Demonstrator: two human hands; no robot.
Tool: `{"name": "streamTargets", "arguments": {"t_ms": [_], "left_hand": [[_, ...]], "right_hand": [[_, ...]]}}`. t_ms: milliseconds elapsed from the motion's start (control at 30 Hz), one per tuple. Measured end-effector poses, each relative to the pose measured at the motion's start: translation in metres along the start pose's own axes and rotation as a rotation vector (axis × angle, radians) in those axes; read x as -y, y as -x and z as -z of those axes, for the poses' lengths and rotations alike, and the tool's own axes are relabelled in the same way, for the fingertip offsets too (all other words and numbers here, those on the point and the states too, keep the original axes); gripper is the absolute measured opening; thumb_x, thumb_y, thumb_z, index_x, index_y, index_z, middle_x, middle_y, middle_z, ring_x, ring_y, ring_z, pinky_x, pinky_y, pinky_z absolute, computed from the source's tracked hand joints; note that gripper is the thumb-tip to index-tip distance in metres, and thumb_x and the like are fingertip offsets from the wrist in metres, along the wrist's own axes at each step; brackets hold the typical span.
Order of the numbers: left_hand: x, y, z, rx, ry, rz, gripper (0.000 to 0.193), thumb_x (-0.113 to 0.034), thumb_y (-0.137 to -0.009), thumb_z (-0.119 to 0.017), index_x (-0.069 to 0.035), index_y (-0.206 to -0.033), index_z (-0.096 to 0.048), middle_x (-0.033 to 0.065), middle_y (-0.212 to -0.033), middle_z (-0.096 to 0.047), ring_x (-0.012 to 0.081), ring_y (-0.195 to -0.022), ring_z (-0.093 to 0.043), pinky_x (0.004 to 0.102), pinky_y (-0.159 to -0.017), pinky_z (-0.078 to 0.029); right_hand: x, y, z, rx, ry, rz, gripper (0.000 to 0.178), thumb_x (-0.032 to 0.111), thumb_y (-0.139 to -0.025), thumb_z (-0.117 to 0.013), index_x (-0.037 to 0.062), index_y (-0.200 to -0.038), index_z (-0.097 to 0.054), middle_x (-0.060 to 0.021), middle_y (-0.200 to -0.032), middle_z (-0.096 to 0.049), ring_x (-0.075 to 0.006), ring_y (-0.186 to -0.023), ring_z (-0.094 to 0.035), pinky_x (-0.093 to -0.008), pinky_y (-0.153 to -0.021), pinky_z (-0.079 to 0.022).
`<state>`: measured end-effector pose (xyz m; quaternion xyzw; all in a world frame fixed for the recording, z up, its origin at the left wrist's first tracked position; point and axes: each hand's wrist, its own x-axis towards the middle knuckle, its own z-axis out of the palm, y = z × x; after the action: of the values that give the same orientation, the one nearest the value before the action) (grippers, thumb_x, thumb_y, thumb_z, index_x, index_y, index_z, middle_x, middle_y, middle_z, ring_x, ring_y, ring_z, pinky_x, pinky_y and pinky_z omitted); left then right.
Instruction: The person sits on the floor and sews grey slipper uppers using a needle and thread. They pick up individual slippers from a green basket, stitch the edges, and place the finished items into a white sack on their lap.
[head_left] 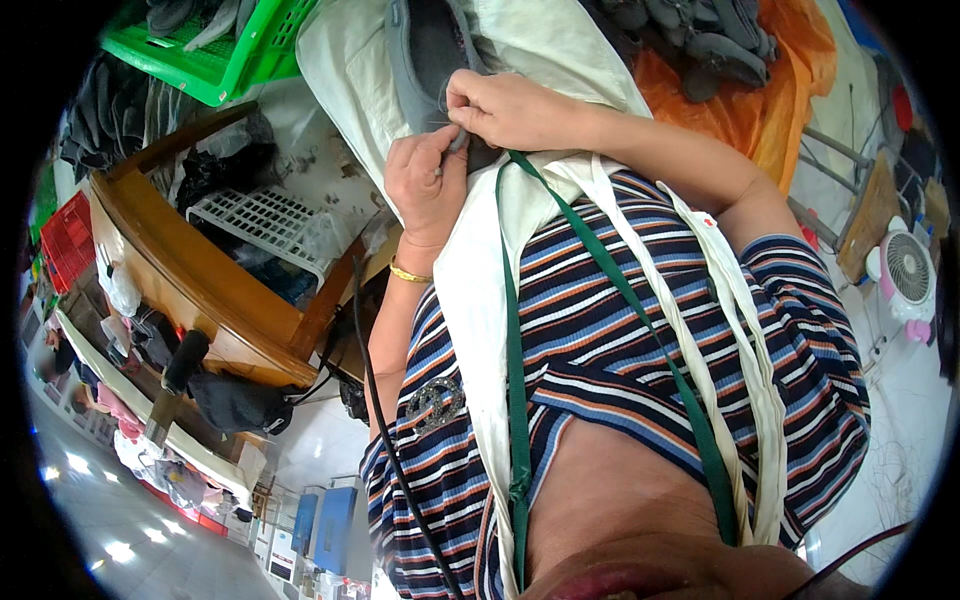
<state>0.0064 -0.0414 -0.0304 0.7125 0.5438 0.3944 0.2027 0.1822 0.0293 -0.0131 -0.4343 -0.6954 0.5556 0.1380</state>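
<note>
- Grey shoe [432, 50], head view: lies on cream cloth [560, 50] spread in front of the person's torso, opening upward.
- Room, left side: green basket [240, 70] with grey items inside; curved wooden frame [200, 280]; white plastic rack [265, 228] within that frame; red crate [67, 240] farther out.
- Room, right side: dark grey shoes [715, 50] heaped on orange sheeting [800, 60]; white fan [908, 265] lower down.
- Position: shoe extends away from the person beyond both hands; its near end sits at the fingertips.
- Left hand [425, 185]: at the near end of the shoe, fingers curled, thumb and fingertips gripping the shoe there; yellow bracelet [410, 274] at the wrist.
- Right hand [500, 108]: just above the left, over the shoe, fingers bent, thumb and forefinger pinched together; what lies between them is too small to tell.
</note>
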Motion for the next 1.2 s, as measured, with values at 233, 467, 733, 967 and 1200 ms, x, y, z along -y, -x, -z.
{"name": "streamTargets", "arguments": {"t_ms": [233,467,733,967,1200], "left_hand": [[0.0,-0.004,-0.001,-0.011,-0.014,-0.078,0.03,0.006,-0.066,-0.073,-0.007,-0.093,-0.07,0.008,-0.083,-0.065,0.0279,-0.077,-0.059,0.0365,-0.069,-0.049],[0.005,-0.002,-0.003,0.035,0.004,-0.085,0.027,0.005,-0.066,-0.074,-0.006,-0.09,-0.069,0.008,-0.084,-0.065,0.0286,-0.078,-0.059,0.0358,-0.07,-0.049],[-0.006,-0.006,0.004,0.078,0.01,0.075,0.023,0.0,-0.071,-0.077,-0.006,-0.092,-0.069,0.0087,-0.085,-0.066,0.0285,-0.078,-0.059,0.0359,-0.07,-0.048],[-0.003,-0.012,0.015,0.153,0.049,0.082,0.022,-0.003,-0.076,-0.075,-0.007,-0.096,-0.07,0.0082,-0.083,-0.065,0.0279,-0.077,-0.058,0.0361,-0.068,-0.047],[-0.005,-0.025,0.02,0.228,0.041,0.01,0.02,-0.002,-0.077,-0.073,-0.006,-0.096,-0.069,0.0086,-0.082,-0.064,0.028,-0.076,-0.058,0.0366,-0.068,-0.047]], "right_hand": [[-0.003,-0.012,0.019,-0.057,0.237,0.249,0.021,0.029,-0.092,-0.06,0.008,-0.093,-0.065,-0.0131,-0.08,-0.067,-0.0353,-0.073,-0.064,-0.0431,-0.07,-0.05],[-0.001,-0.019,-0.013,-0.173,0.127,0.326,0.02,0.024,-0.094,-0.057,0.0049,-0.091,-0.06,-0.0129,-0.086,-0.061,-0.0352,-0.086,-0.061,-0.0426,-0.076,-0.049],[0.02,-0.028,0.018,-0.029,-0.515,-0.023,0.028,0.031,-0.103,-0.05,0.0048,-0.093,-0.056,-0.001,-0.082,-0.065,-0.0087,-0.054,-0.057,-0.0251,-0.048,-0.044],[0.055,-0.015,0.078,-0.053,-0.913,0.135,0.025,0.028,-0.103,-0.052,0.0062,-0.092,-0.058,0.0007,-0.058,-0.052,-0.0122,-0.049,-0.053,-0.0325,-0.062,-0.056],[0.058,0.009,0.138,-0.32,-1.119,0.63,0.02,0.025,-0.105,-0.047,0.0094,-0.101,-0.06,0.0057,-0.058,-0.041,-0.0079,-0.053,-0.047,-0.0456,-0.092,-0.056]]}}
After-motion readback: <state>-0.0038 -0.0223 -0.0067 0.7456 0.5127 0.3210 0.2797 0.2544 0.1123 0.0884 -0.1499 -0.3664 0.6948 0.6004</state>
